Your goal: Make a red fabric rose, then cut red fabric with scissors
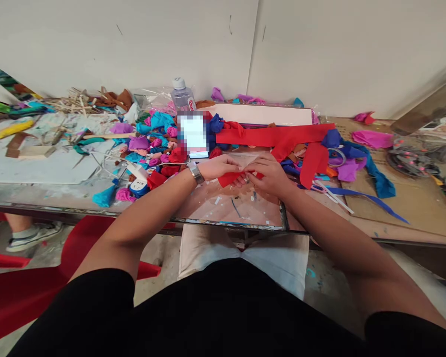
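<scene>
Over the middle of the table, my left hand (223,167) and my right hand (268,173) meet at the fingertips. Between them they pinch a small piece of red crepe paper (227,179), whose loose end hangs out below my left hand. A bit of the same red shows under my right fingers. Just behind my hands lies a long red crepe paper strip (245,136), with another red strip (314,163) to the right. Scissors (321,187) lie partly under the strips, right of my right hand.
Crumpled coloured paper pieces (137,143) heap up on the left around a phone (194,134) and a water bottle (183,96). A power strip (138,187) sits near the front edge. Pliers (85,144) and thin sticks (78,101) lie farther left. Cardboard (412,208) covers the right side.
</scene>
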The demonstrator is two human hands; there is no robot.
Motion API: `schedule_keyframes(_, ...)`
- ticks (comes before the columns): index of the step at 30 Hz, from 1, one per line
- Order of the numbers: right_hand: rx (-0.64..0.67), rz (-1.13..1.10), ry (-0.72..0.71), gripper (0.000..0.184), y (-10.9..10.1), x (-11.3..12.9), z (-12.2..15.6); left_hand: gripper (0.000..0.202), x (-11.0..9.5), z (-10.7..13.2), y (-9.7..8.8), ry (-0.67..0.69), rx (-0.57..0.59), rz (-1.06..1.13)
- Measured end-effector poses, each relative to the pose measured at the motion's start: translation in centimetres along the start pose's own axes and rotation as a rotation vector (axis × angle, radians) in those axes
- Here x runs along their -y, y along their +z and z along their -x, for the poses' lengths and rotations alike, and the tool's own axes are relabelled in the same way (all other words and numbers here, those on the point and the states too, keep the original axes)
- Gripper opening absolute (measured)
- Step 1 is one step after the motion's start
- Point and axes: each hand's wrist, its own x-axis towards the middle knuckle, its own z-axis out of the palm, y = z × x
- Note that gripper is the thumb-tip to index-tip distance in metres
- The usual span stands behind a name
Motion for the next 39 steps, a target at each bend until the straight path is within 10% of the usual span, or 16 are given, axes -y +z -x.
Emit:
schedule_keyframes(28,0.102,0.077,0.28,0.013,0.5,0.5,0.1,0.036,1.3,-0.6,1.2,0.491,-0.463,-1.202)
schedule_keyframes(39,0.047,-0.025,0.314,0.015,0.5,0.2,-0.1,0.034,0.8,-0.2,1.4,0.486,-0.477,-1.171)
